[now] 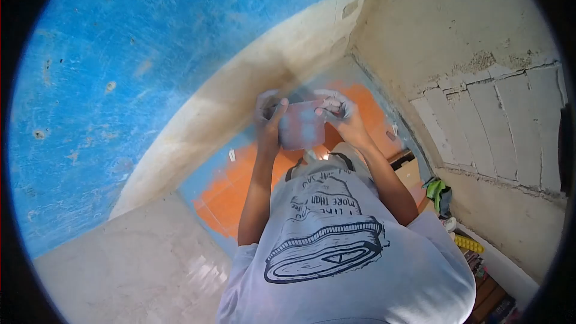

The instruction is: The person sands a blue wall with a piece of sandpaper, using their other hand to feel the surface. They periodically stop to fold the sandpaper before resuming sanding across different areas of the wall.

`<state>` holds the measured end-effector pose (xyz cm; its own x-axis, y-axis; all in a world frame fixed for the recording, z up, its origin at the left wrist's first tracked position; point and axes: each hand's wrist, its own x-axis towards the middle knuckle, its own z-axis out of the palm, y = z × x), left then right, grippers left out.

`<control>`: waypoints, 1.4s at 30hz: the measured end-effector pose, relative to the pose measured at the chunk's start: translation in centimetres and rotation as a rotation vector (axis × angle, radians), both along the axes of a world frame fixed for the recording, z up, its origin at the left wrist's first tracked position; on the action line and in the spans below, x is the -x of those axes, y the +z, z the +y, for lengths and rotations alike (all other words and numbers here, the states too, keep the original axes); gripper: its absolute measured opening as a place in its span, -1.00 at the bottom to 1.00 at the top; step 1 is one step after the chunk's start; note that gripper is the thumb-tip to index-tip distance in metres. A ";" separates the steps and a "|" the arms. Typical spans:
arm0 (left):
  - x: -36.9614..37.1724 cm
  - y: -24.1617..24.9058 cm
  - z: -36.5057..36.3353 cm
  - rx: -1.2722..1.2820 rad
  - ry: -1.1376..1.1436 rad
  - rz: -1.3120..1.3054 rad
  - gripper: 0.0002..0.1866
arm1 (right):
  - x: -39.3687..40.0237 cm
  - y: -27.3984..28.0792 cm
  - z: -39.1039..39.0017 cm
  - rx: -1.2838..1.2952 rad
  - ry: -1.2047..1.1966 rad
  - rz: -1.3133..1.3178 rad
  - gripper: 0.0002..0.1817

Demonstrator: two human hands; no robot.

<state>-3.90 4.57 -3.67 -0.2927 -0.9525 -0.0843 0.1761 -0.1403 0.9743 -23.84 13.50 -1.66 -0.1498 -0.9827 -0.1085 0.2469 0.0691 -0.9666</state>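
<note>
A translucent, squarish piece, bluish and blurred, is held up in front of my body between both hands. My left hand grips its upper left edge, with the thumb on the near side. At the upper right corner, my right hand pinches it between thumb and fingers. Both hands are smeared by motion, and whitish patches show on the fingers. The piece's exact kind is too blurred to make out.
A blue wall with a cream curved band rises ahead. The floor is painted orange and blue. On the right stands a rough plaster wall, with a green and black item and a yellow object near its foot.
</note>
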 end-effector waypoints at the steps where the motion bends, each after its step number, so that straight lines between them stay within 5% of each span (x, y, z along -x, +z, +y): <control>1: -0.2 0.2 0.6 -0.089 -0.039 0.070 -0.58 | -0.1 -0.3 0.1 0.008 -0.035 0.053 -0.54; 5: -0.2 2.6 3.4 -0.485 -0.185 0.497 -0.27 | -0.6 1.1 0.0 0.090 -0.120 0.322 -0.62; 8: -0.3 0.8 4.2 -0.607 -0.169 0.656 -0.24 | -0.4 2.0 -0.2 0.153 -0.139 0.487 -0.73; 11: -1.1 0.1 5.2 -0.635 -0.244 0.637 -0.30 | -0.5 2.8 -0.1 0.184 -0.172 0.546 -0.82; 17: -1.6 2.7 6.3 -0.589 -0.368 0.063 -0.37 | -0.2 1.9 0.3 0.293 -0.228 0.645 -0.81; 24: -0.5 2.0 5.7 -0.406 -0.559 -0.207 -0.37 | 0.2 0.6 0.2 0.267 -0.279 0.659 -0.74; 30: 2.5 5.1 4.2 -0.328 -0.566 -0.263 -0.28 | 4.1 0.5 -2.1 0.208 -0.087 0.578 -0.72; 32: 2.6 1.5 3.1 -0.185 -0.597 -0.285 -0.27 | 6.1 0.9 -3.5 0.224 0.005 0.548 -0.72; 35: 5.4 4.8 1.5 -0.198 -0.577 -0.318 -0.29 | 9.7 1.7 -5.8 0.278 0.129 0.527 -0.70; 42: 13.8 4.3 -1.2 0.289 -0.428 -0.248 -0.33 | 15.4 3.6 -10.2 0.425 0.061 0.619 -0.63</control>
